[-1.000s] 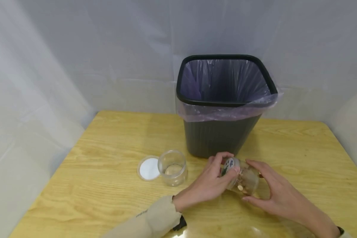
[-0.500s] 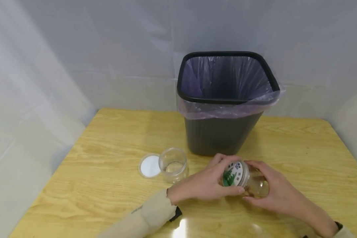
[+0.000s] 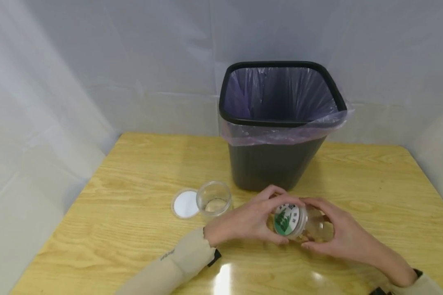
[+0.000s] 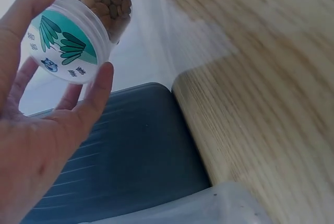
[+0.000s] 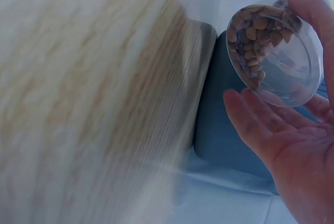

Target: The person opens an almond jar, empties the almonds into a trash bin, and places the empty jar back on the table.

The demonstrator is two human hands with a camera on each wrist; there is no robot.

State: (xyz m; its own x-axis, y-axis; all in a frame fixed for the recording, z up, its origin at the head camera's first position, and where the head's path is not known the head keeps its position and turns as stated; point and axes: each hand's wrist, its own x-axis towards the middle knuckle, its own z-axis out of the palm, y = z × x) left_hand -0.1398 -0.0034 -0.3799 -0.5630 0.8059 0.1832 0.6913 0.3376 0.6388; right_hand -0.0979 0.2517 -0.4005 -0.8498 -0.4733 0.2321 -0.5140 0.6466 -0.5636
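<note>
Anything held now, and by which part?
Yes, a clear jar, tipped sideways: the left hand grips its labelled lid, the right hand its body near the base.

Bin (image 3: 273, 164): on the desk (image 3: 133, 176), toward its far edge; sheet (image 3: 151, 61) behind.
Liner (image 3: 280, 137): in the bin, folded over the rim.
Held jar (image 3: 311, 223): before the bin, between left hand (image 3: 252, 219) and right hand (image 3: 348, 237).
Pieces (image 5: 253, 41): in the held jar.
Open jar (image 3: 214, 196): on the desk, left of the held jar.
Loose lid (image 3: 185, 204): on the desk, just left of the open jar.
</note>
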